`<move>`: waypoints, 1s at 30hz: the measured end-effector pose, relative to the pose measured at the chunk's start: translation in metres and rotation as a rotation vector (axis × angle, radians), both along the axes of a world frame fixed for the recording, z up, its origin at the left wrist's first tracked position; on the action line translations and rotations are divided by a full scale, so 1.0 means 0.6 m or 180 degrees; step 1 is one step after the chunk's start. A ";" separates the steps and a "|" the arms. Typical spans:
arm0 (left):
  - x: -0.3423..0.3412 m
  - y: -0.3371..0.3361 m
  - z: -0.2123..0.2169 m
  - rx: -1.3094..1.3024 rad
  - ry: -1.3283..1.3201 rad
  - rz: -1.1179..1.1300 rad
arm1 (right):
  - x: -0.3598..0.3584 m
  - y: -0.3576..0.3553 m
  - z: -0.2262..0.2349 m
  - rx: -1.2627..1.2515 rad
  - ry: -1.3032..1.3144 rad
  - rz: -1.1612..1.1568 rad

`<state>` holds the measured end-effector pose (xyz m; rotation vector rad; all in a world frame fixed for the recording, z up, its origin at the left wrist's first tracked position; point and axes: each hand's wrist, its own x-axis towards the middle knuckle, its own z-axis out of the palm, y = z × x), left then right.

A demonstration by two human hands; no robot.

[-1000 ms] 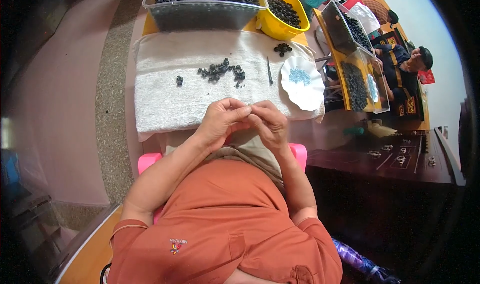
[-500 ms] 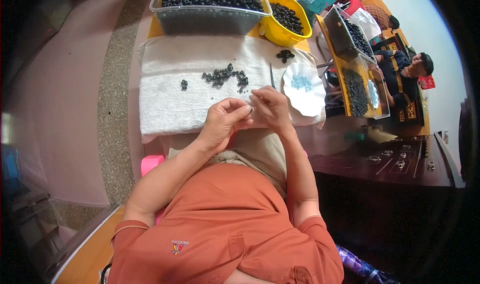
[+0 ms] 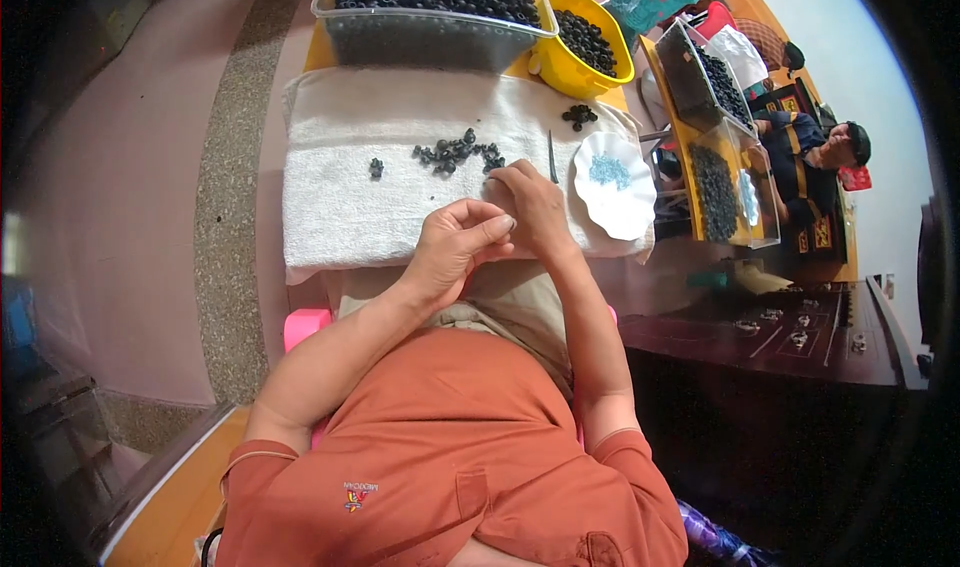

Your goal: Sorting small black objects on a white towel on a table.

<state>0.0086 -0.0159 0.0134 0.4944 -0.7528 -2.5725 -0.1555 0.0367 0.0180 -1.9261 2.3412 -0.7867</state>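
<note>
My left hand (image 3: 462,247) is held above the near part of the white towel, thumb and forefinger pressed together. A tiny dark bit shows at their tips, too small to name. Beyond it, my right hand (image 3: 530,205) bends its fingers down, bunched together, at the right end of a loose pile of small black ring-like parts (image 3: 448,153); what its fingertips pinch, if anything, is hidden. Right of that hand lie dark slim tweezers (image 3: 552,155) and a white scalloped plate (image 3: 622,214) bearing small pale blue pieces (image 3: 609,171).
Small black clusters lie on the towel (image 3: 340,217), one left (image 3: 376,168), one far right (image 3: 579,117). Behind stand a clear bin (image 3: 420,45) and a yellow basket (image 3: 570,75), both full of black parts. Another person (image 3: 805,157) sits at a second table at right.
My right hand has moved away from my left hand, forward to the right end of the black pile. My left hand keeps its pinch. The whole view has shifted slightly.
</note>
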 end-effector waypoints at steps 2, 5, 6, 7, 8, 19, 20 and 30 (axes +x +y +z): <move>0.000 0.000 -0.002 0.0023 -0.0001 0.0006 | -0.007 0.007 -0.003 -0.0193 -0.0183 0.0073; -0.001 0.000 -0.006 0.0042 -0.0001 0.0034 | -0.014 0.015 -0.012 -0.0419 -0.0574 0.0075; -0.001 0.001 -0.006 0.0054 0.0004 0.0044 | -0.016 0.017 -0.013 -0.0453 -0.0776 0.0001; -0.001 0.001 -0.006 0.0066 0.0007 0.0054 | -0.018 0.021 -0.013 -0.0455 -0.0774 -0.0002; -0.001 0.001 -0.007 0.0064 0.0008 0.0052 | -0.019 0.025 -0.012 -0.0524 -0.1160 0.0040; -0.001 -0.003 -0.005 0.0030 -0.0128 0.0042 | -0.054 0.045 -0.050 -0.0715 -0.2535 0.0411; 0.000 -0.003 -0.004 0.0032 -0.0129 0.0044 | -0.050 0.045 -0.045 -0.0642 -0.2776 0.0267; 0.002 -0.006 0.000 0.0002 -0.0220 0.0039 | -0.048 0.047 -0.041 -0.0467 -0.2927 0.0015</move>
